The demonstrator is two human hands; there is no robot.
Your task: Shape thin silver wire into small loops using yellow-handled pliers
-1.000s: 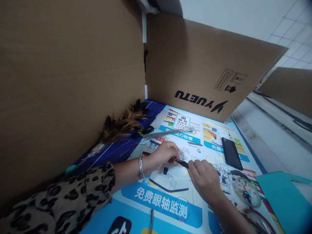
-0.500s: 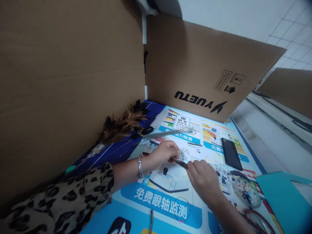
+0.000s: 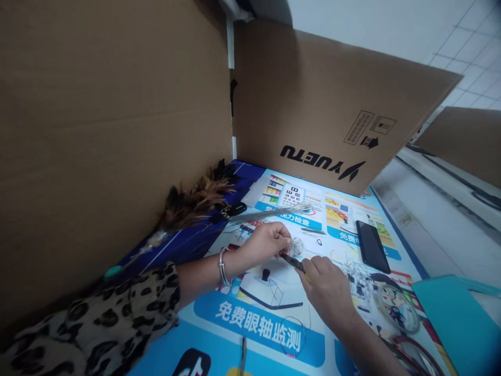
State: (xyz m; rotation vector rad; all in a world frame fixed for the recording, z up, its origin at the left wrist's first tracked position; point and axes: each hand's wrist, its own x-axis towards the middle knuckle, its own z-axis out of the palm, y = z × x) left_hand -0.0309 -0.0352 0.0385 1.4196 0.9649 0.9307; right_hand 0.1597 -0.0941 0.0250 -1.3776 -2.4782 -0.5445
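My left hand [image 3: 266,243], with a silver bangle at the wrist, is closed in a pinch. A round piece of fine wire [image 3: 297,246] sticks out from its fingertips. My right hand [image 3: 326,284] is wrapped around pliers [image 3: 293,261] with dark jaws and a bit of yellow handle showing. The jaw tips meet the wire piece right at my left fingertips; what exactly lies between them is hidden. Behind my left hand lies a bundle of straight thin wires [image 3: 270,213]. A few short wire lengths [image 3: 313,231] lie nearer the hands.
A black phone [image 3: 372,246] lies to the right. Near the right edge are a clear round dish [image 3: 398,310], a red-rimmed round object [image 3: 417,355] and a teal sheet [image 3: 454,318]. Brown feathers [image 3: 195,196] lie along the left cardboard wall [image 3: 117,104]. Another cardboard panel [image 3: 313,99] stands behind.
My left hand has shifted slightly up and right, the wire piece moving a little with it. The pliers have turned slightly in my right hand, showing some yellow handle.
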